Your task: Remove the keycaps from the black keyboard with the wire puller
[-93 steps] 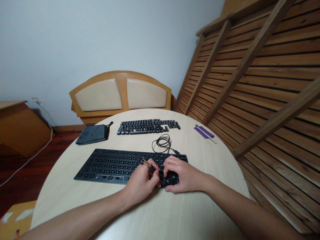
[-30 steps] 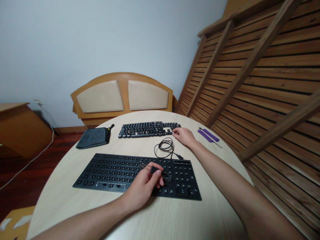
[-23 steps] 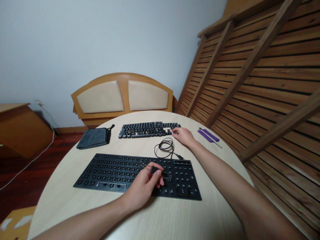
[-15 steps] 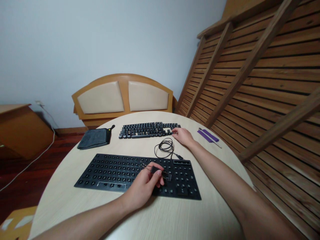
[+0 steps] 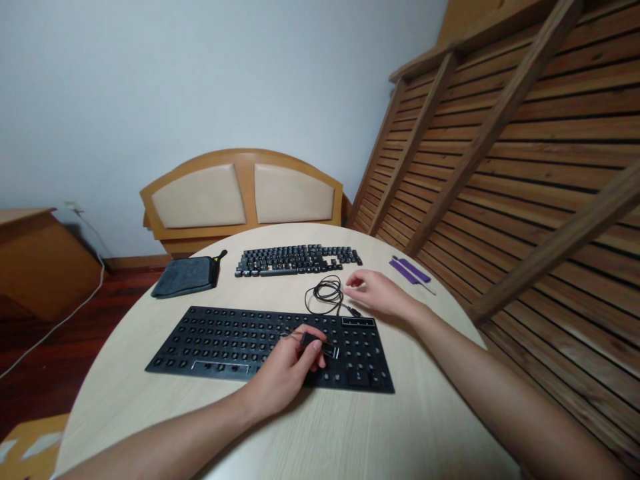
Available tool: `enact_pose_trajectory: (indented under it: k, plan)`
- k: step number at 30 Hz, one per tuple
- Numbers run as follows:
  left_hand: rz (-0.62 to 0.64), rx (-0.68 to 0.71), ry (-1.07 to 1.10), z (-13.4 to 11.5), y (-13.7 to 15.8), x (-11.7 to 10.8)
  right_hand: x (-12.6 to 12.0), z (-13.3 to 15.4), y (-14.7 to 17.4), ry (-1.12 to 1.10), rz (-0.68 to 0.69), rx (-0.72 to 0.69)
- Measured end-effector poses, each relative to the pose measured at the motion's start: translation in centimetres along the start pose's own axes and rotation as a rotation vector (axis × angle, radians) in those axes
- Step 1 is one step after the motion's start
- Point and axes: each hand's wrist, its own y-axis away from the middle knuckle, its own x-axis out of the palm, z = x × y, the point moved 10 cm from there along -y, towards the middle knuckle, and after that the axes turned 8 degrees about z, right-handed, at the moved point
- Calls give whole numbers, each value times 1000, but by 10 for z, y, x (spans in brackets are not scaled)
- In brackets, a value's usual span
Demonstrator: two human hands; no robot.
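Observation:
My left hand (image 5: 295, 353) is closed around a keycap puller (image 5: 311, 340), a dark handle with thin wires sticking out on both sides. It hovers over the right half of a black keyboard (image 5: 220, 343) stripped of most keycaps, its switches showing. A couple of dark caps sit at its lower right corner. My right hand (image 5: 375, 291) is in the air beyond the keyboard, right of a coiled black cable (image 5: 327, 292). Its thumb and fingers are curled together; anything between them is too small to make out. Farther back, loose black keycaps (image 5: 285, 259) lie in keyboard order.
A grey zipped pouch (image 5: 185, 275) lies at the table's left. On the right are purple strips (image 5: 410, 270) with a thin metal tool. The round pale table (image 5: 390, 427) stands before a headboard (image 5: 250, 160), with a wooden slatted frame (image 5: 520, 160) leaning along the right.
My right hand has drawn back from the right end of the loose keycaps, toward me and slightly right. My left hand stays over the keyboard with the keycap puller. The view has shifted slightly.

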Motion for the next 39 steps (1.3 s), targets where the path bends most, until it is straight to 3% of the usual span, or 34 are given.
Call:
enact_pose_trajectory:
  k: [2, 5, 9, 14, 23, 31, 39]
  plan:
    - [-3, 2, -25, -2, 0, 0, 7, 30, 26, -52, 113, -170]
    - [-16, 3, -71, -3, 0, 0, 27, 55, 62, -95, 289, -276]
    - [-28, 19, -123, -4, 0, 0, 59, 62, 87, -67, 442, -289]
    - [-24, 27, -163, -5, 2, -2, 76, 61, 87, -46, 504, -248]
    - [-80, 12, -288, -10, 7, -12, 77, 83, 72, -59, 501, -276]
    - [-69, -20, -434, -8, 8, -7, 70, 92, 83, -168, 338, -372]
    - [28, -12, -302, -3, 7, 0, 60, 100, 85, -234, 260, -444]
